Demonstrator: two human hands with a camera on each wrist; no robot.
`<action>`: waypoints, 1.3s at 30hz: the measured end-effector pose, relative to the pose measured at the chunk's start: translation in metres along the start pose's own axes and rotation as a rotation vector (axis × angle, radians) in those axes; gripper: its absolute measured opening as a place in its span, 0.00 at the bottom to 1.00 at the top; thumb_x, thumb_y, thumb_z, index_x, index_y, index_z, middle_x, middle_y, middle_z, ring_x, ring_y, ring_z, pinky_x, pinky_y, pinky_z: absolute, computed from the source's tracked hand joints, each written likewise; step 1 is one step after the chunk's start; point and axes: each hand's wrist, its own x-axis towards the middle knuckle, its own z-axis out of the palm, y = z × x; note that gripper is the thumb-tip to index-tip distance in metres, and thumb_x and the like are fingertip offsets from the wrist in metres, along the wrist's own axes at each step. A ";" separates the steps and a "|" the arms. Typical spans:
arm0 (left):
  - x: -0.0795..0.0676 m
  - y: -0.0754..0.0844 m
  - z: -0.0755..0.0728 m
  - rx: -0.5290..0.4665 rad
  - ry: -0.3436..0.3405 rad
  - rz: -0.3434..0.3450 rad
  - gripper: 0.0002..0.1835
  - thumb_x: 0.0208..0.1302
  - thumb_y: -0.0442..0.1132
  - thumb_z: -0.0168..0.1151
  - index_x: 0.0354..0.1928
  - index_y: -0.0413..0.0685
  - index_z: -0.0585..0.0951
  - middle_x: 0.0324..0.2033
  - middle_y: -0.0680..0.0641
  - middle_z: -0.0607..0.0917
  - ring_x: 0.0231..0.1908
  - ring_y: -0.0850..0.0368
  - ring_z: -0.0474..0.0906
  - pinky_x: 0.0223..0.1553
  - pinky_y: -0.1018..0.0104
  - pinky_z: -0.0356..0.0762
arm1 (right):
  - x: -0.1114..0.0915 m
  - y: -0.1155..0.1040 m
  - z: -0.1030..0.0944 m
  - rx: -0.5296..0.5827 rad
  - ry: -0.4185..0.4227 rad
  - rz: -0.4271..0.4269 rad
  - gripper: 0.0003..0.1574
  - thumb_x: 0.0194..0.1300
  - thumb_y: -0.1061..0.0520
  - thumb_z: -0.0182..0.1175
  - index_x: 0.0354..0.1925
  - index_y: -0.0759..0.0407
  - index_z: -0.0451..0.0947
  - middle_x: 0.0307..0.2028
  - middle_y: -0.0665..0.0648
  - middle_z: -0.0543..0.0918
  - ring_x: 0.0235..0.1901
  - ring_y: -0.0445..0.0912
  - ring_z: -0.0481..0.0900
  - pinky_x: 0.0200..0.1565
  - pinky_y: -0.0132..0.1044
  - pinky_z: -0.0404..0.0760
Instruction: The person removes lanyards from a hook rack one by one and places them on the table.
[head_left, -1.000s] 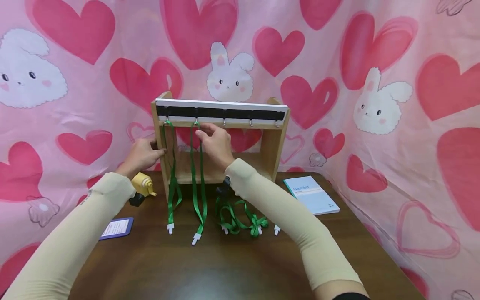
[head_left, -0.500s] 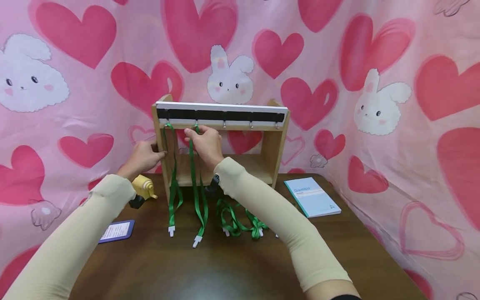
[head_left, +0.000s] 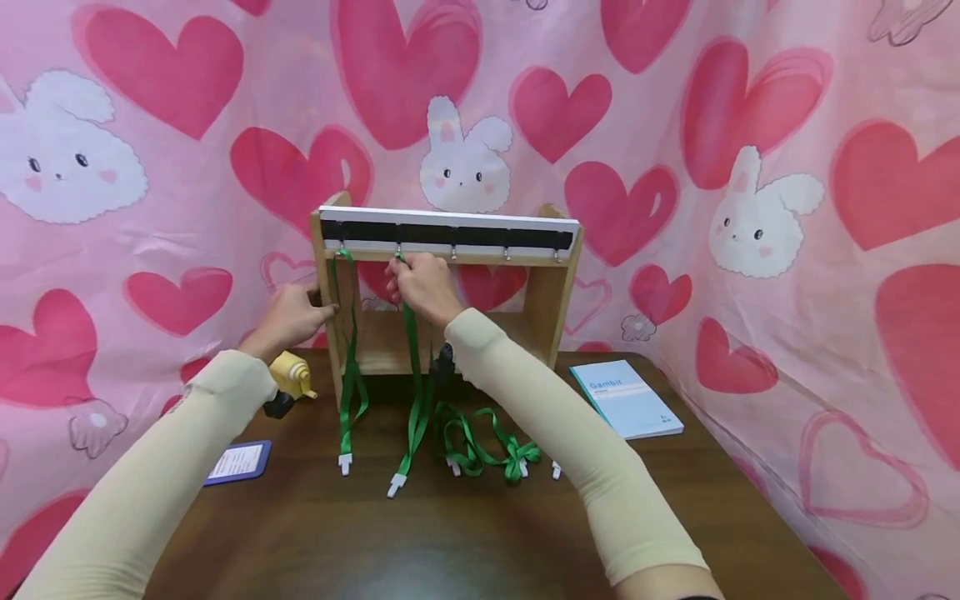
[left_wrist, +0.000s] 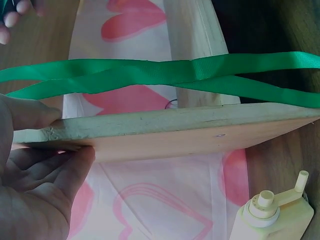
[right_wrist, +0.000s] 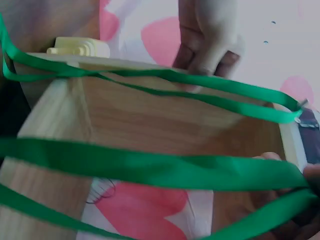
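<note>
A wooden shelf (head_left: 551, 308) stands on the table with a row of small metal hooks along its black-and-white front strip (head_left: 480, 235). My left hand (head_left: 294, 315) grips its left side panel (left_wrist: 165, 142), thumb on one face and fingers on the other. One green lanyard (head_left: 346, 429) hangs from the leftmost hook, its white clip down near the table. At the second hook, my right hand (head_left: 427, 286) pinches the top of another green lanyard (right_wrist: 125, 167); the fingers partly hide the hook and loop. Three more hooks to the right bear nothing.
Several green lanyards (head_left: 472, 458) lie bunched on the table below the shelf. A yellow pump bottle (head_left: 291, 373) stands by the left panel, with a blue-framed card (head_left: 238, 462) nearer me. A pale blue book (head_left: 628, 402) lies at right. A patterned curtain hangs behind.
My right hand shifted left, then back right at the second hook, and the hanging straps below it swung right. My left hand stays on the panel. The view tilted slightly.
</note>
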 end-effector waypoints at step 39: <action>0.002 0.001 0.000 0.026 0.003 -0.009 0.20 0.67 0.40 0.63 0.57 0.34 0.81 0.40 0.31 0.88 0.24 0.56 0.76 0.25 0.65 0.75 | -0.014 0.006 -0.018 0.600 -0.226 0.099 0.19 0.76 0.54 0.55 0.57 0.63 0.82 0.55 0.61 0.87 0.55 0.49 0.87 0.57 0.38 0.84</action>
